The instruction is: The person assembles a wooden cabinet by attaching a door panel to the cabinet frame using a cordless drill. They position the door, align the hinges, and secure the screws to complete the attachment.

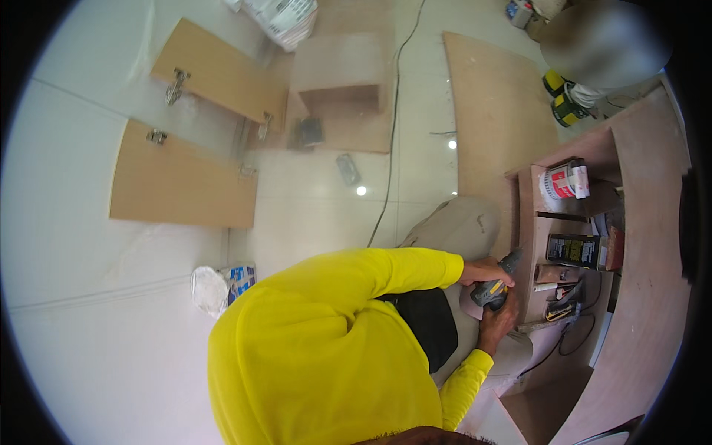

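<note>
Both my hands are at a dark grey power drill (491,292) with a yellow marking, held low over my lap beside an open wooden cabinet (645,222). My right hand (500,324), the nearer one, is wrapped round its lower part. My left hand (483,272) is closed against the drill's upper side, near the front end. The drill's dark, narrowing nose points up and right, toward the cabinet's edge. A bit cannot be made out clearly.
In the cabinet sit a white-and-red tin (564,182), a black can (577,251) and small tools. Two hinged door panels (185,178) lie at left. A black cable (391,148) crosses the floor. A wooden board (497,104) lies ahead; a bag (282,18) stands at the back.
</note>
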The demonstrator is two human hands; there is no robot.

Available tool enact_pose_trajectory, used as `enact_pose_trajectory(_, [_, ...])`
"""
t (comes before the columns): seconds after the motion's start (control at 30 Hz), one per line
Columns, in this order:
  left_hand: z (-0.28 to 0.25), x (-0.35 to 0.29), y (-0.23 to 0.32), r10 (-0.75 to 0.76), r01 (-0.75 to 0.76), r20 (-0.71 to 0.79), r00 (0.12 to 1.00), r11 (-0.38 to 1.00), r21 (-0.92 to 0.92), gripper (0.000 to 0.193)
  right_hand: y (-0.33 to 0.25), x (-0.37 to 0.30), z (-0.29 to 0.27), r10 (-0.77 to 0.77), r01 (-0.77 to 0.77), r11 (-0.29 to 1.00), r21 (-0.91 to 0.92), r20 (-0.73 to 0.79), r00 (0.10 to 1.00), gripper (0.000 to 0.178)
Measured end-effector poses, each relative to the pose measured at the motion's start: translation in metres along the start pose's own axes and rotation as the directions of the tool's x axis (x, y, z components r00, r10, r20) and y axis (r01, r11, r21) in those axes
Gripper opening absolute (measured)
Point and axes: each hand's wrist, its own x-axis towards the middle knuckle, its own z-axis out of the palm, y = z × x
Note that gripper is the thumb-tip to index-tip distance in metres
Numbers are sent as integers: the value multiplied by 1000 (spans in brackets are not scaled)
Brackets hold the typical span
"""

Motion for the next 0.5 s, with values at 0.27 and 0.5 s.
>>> enact_pose_trajectory(0.27, [0, -27, 1, 174, -172, -77, 982, 985, 35, 53, -31, 14, -12, -20, 17, 999, -49, -70, 997, 73])
enact_pose_trajectory(0.5, [36, -137, 35, 68, -19, -298, 952, 986, 165, 50, -77, -14, -51, -83, 92, 977, 191, -51, 995, 69])
